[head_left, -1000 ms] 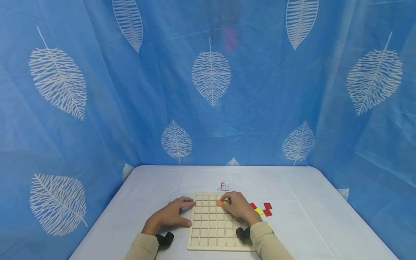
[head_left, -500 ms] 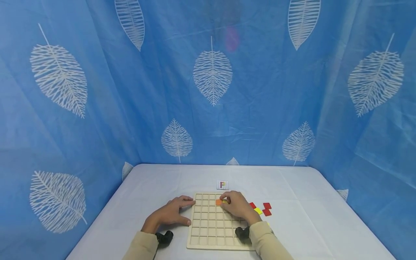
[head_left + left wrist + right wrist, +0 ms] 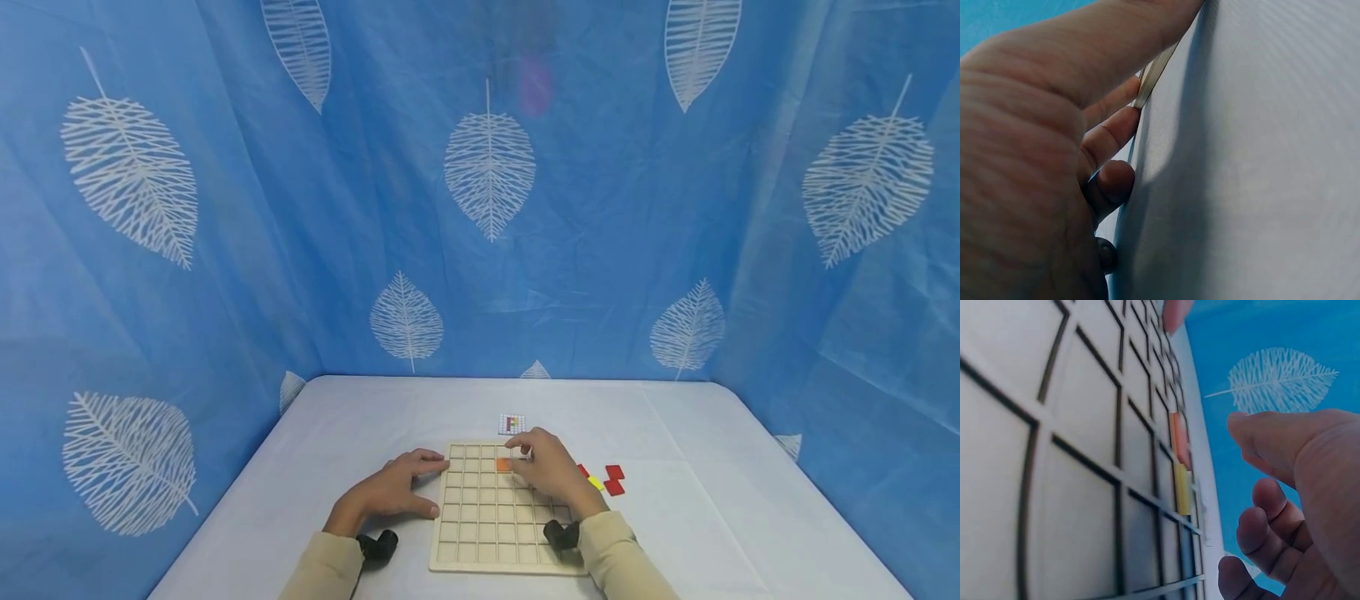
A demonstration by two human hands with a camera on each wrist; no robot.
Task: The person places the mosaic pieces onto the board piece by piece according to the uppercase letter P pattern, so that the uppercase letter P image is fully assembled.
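A pale wooden grid board [image 3: 468, 512] lies on the white table. My left hand [image 3: 393, 490] touches the board's left edge with thumb and fingertips, the fingers held fairly straight. Over the board's far right part is my right hand [image 3: 551, 471], lifted just off it, thumb and fingers apart with nothing between them in the right wrist view. An orange tile [image 3: 503, 465] sits in a cell of a far row. Beside it a yellow tile [image 3: 1182, 489] shows in the right wrist view; in the head view the right hand covers it.
Right of the board lie loose red tiles [image 3: 615, 472] and a loose yellow tile [image 3: 596, 483], partly behind the right forearm. A small card with a coloured grid pattern [image 3: 512, 424] lies beyond the board. Blue leaf-printed curtain [image 3: 487, 317] surrounds the table.
The right hand's fingers have risen slightly off the yellow tile and spread apart. The left hand stays at the board's edge. The whole head view has shifted a little.
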